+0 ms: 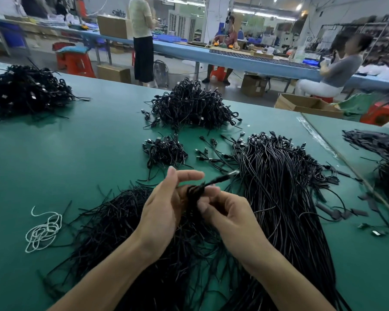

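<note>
As fingers [184, 175] grip a cable [194, 194], heaps [195, 106] litter the table [76, 153] — benches [234, 58] behind.

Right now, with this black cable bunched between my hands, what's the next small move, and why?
Probably wrap the plug end round the coiled cable. The left hand and right hand both hold the coil, yet the plug end sticks out loose to the upper right, so the bundle looks unfinished and not ready for the small pile ahead.

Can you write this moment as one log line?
left hand: holds coiled black cable | right hand: pinches it | green table: cable piles
</note>
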The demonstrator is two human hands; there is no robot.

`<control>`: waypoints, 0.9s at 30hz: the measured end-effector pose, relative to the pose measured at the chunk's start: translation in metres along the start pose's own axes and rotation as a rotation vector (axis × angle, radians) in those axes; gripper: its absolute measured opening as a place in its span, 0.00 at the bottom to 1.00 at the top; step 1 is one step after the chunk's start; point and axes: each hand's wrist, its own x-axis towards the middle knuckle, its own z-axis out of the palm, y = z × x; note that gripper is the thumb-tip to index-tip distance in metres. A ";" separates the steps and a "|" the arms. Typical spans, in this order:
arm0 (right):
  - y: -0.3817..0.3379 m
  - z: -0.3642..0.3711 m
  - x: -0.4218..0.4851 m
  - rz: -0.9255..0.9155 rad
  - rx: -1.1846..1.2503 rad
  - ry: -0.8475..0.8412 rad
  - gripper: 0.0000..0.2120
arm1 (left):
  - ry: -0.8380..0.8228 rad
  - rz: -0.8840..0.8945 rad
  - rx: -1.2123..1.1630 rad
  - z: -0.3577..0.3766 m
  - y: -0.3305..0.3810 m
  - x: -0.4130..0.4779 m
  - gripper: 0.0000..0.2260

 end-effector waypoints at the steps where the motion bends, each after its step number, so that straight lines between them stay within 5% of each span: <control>1: -0.001 -0.001 0.000 -0.013 -0.054 -0.019 0.07 | -0.005 0.039 0.032 0.001 0.001 0.000 0.20; 6: -0.004 -0.009 0.007 -0.093 -0.343 0.108 0.07 | 0.007 0.188 0.460 -0.007 0.000 -0.001 0.07; 10: -0.009 -0.012 0.010 -0.167 -0.483 0.235 0.08 | 0.117 0.147 0.718 -0.012 -0.008 -0.004 0.14; 14: -0.011 -0.002 0.006 -0.207 -0.435 0.196 0.08 | 0.168 0.015 0.583 -0.009 -0.014 -0.003 0.13; 17: -0.008 0.004 0.000 -0.199 -0.389 0.116 0.11 | 0.171 0.012 0.444 -0.011 -0.011 0.001 0.01; 22: 0.000 0.006 -0.007 -0.137 -0.430 0.052 0.11 | 0.086 -0.016 0.066 -0.014 0.003 0.001 0.18; 27: -0.002 -0.005 0.001 -0.061 -0.429 0.119 0.07 | -0.020 0.131 0.229 -0.008 0.003 -0.005 0.11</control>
